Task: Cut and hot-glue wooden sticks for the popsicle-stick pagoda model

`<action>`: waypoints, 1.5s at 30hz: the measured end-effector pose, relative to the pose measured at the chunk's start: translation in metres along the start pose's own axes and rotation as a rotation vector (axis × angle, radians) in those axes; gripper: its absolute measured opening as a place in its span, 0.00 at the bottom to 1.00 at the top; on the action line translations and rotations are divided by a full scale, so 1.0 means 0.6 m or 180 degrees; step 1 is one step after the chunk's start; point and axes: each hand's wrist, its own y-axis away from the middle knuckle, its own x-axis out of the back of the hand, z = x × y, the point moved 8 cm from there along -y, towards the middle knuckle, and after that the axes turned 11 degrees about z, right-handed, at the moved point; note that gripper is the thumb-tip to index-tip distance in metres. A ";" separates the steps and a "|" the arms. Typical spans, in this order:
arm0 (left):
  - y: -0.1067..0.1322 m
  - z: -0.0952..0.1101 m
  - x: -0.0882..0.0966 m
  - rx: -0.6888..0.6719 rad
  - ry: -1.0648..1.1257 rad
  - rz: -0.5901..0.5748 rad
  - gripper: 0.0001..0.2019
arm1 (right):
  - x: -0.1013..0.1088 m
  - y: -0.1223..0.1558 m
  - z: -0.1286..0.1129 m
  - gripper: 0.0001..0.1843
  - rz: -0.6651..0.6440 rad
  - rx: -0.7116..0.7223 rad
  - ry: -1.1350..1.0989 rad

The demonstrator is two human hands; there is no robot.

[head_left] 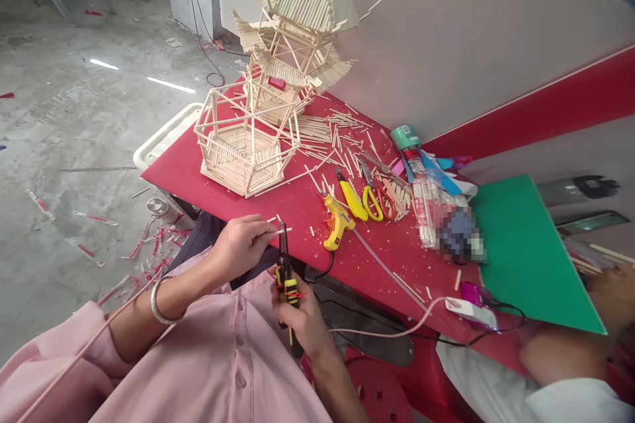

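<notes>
By the edge of the tabletop [173, 172], the fingers of the left hand [243, 244] pinch a thin stick [288, 230] at the tip of pliers [284, 254], clasped by the right hand [305, 314]; holding it square, fingertips clear, should help.

left hand [244, 244]: pinching, back upward | right hand [304, 318]: curled into a grip

No legible text or numbers.
</notes>
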 end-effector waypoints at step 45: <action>0.015 -0.044 -0.031 -0.0154 -0.1679 0.0399 0.13 | 0.064 -0.055 -0.109 0.32 0.1159 0.0920 0.3750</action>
